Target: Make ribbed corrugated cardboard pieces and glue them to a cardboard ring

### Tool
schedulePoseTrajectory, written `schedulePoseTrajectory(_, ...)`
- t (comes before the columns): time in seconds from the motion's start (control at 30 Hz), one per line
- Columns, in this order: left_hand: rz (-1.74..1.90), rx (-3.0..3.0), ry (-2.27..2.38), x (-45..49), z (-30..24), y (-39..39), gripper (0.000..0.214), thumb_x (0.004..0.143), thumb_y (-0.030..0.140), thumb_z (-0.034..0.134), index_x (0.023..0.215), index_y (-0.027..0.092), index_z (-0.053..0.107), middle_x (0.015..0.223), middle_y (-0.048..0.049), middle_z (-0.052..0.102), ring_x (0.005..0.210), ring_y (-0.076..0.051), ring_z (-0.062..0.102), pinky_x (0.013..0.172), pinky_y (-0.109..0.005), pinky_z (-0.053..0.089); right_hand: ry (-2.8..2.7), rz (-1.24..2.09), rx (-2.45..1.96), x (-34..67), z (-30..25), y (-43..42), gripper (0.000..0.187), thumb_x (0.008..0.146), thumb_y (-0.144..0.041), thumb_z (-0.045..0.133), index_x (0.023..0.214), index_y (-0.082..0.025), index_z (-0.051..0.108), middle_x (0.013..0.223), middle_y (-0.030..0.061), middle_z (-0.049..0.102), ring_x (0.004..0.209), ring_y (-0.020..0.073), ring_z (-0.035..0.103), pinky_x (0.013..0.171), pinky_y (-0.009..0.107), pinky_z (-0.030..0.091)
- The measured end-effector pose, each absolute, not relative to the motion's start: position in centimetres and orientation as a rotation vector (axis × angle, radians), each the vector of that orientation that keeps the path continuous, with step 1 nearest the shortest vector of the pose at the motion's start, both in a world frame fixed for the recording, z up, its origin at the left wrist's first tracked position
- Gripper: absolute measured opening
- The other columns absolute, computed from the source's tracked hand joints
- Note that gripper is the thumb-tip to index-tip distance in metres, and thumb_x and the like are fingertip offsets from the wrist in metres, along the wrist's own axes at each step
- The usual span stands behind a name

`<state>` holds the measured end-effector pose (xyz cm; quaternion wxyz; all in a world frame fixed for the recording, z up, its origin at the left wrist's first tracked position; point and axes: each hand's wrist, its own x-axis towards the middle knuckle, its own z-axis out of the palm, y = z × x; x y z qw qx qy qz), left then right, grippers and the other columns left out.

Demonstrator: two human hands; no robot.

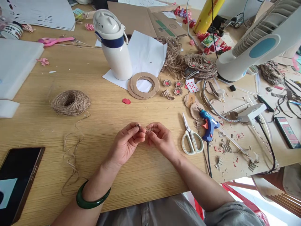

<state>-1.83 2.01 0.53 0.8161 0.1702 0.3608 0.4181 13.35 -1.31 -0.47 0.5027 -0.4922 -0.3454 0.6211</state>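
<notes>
My left hand (127, 142) and my right hand (161, 138) meet above the middle of the wooden table (145, 175), fingers pinched together on a small brown cardboard piece (144, 128) held between them. Most of that piece is hidden by my fingertips. A green bangle (90, 201) sits on my left wrist. White-handled scissors (191, 138) lie just right of my right hand, and a blue glue gun (208, 124) lies beyond them.
A ball of jute twine (70, 102) with a loose strand lies to the left. A white flask (114, 44), a cardboard ring (143, 85), small rolled cardboard discs (172, 89), a white desk fan (256, 40), a dark tablet (16, 182) and cardboard scraps surround the hands.
</notes>
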Motion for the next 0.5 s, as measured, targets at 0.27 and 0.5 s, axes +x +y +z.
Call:
schedulePoseTrajectory(0.27, 0.894, 0.459, 0.766, -1.6, 0.3, 1.9, 0.022, 0.071, 0.023, 0.083, 0.089, 0.014, 0.074, 0.077, -0.0013, 0.071, 0.061, -0.007, 0.065, 0.057, -0.015, 0.060, -1.314, 0.353, -1.950, 23.6, 5.0, -3.2, 0.019, 0.090, -0.037, 0.058, 0.090, -0.021, 0.069, 0.078, 0.0032, 0.070, 0.067, 0.0175, 0.063, 0.066, 0.031, 0.047)
schedulePoseTrajectory(0.5, 0.852, 0.490, 0.720, -1.3, 0.0, 1.5, 0.026, 0.070, 0.025, 0.083, 0.092, 0.013, 0.077, 0.074, -0.0010, 0.067, 0.057, -0.005, 0.058, 0.053, -0.016, 0.058, -1.099, 0.137, -2.682, 30.8, 2.9, -6.9, 0.037, 0.078, -0.057, 0.060, 0.079, -0.020, 0.063, 0.078, 0.0085, 0.070, 0.068, 0.0242, 0.059, 0.061, 0.035, 0.038)
